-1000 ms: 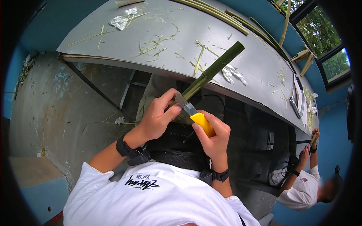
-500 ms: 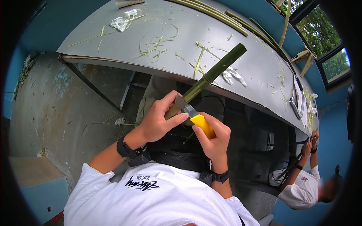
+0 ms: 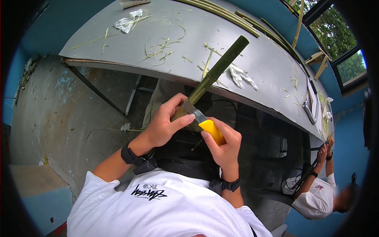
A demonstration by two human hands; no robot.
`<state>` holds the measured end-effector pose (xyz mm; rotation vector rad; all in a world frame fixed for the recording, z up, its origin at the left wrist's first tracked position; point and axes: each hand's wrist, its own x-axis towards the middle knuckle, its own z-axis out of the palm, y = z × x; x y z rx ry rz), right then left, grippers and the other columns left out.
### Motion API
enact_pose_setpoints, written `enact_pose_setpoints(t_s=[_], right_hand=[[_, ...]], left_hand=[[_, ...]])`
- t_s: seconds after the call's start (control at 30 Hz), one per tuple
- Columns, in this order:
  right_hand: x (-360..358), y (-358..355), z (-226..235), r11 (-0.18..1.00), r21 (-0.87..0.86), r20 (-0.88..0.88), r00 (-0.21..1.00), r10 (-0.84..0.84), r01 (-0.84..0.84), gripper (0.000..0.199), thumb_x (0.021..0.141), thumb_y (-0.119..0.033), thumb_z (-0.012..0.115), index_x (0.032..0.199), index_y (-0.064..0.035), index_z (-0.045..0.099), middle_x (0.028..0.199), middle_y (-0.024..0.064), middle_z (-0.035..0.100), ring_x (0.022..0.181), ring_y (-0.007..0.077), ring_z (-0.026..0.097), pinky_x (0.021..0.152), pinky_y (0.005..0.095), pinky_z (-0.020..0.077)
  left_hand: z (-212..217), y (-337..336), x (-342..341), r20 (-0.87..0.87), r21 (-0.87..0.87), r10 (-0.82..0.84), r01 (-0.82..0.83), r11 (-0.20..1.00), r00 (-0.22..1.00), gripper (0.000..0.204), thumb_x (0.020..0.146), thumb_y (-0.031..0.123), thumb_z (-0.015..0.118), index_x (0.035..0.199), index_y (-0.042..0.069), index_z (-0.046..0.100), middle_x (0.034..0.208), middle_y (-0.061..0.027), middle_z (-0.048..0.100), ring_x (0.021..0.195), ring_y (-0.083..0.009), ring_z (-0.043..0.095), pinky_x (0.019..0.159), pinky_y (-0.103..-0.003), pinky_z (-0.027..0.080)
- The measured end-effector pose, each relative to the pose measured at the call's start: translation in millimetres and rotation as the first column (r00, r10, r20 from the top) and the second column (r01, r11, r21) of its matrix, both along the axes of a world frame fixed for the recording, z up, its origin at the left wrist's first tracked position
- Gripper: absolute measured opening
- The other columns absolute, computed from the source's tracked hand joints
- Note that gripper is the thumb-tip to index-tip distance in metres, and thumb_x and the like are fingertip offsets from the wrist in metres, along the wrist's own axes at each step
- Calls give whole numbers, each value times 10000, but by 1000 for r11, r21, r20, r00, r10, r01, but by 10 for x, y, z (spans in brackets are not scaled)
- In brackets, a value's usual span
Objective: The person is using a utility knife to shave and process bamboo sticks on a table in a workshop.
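Observation:
My left hand [image 3: 162, 122] is closed round the lower part of a green bamboo stick [image 3: 225, 61]. The stick slants up and to the right, over the table's near edge. Its skin is partly shaved to a paler tone below the joint. In my right hand [image 3: 227, 138] is a utility knife [image 3: 211, 130] with a yellow handle. Its blade [image 3: 189, 107] lies across the bamboo just beside my left fingers, and my left thumb touches the metal near the blade's base. The lower end of the stick is hidden by my left hand.
A grey table [image 3: 158, 19] carries bamboo shavings [image 3: 162, 49], crumpled white plastic [image 3: 128, 23], more white plastic [image 3: 241, 77] and long bamboo poles [image 3: 221, 15] along its far side. A co-worker's hands [image 3: 325, 152] hold something at the table's right end.
The bamboo's upper end has swung up and to the left. My left hand and the blade have shifted slightly left; my right hand has stayed nearly still.

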<state>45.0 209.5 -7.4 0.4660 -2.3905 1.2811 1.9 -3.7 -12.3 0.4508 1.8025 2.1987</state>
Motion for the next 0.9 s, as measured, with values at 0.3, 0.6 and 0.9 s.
enact_pose_setpoints(t_s=[0.3, 0.6, 0.9], right_hand=[[-16, -7, 0, 1000, 0, 1, 1000, 26, -26, 330, 813, -144, 835, 1119, -41, 764, 913, 148, 762, 683, 255, 708, 631, 297, 535], [-3, 32, 31, 999, -1, 13, 999, 37, -37, 334, 818, -149, 827, 1130, -48, 763, 897, 139, 759, 668, 249, 701, 620, 295, 525], [1, -2, 28, 998, 12, 16, 998, 57, -57, 340, 822, -159, 824, 1140, -54, 763, 838, 126, 738, 640, 244, 683, 603, 303, 514]], left_hand=[[-103, 14, -40, -138, -10, 10, -11, 1000, 990, 311, 971, 199, 678, 1196, 46, 528, 837, 49, 526, 616, -1, 417, 529, -185, 310], [-41, 6, -33, -46, 9, -73, 74, 997, 996, 296, 984, 186, 666, 1207, 60, 517, 829, 51, 517, 608, 4, 412, 524, -178, 300], [-30, -39, -26, -32, 5, -88, 88, 996, 996, 315, 975, 195, 652, 1217, 56, 505, 750, 54, 492, 572, -6, 410, 509, -181, 295]])
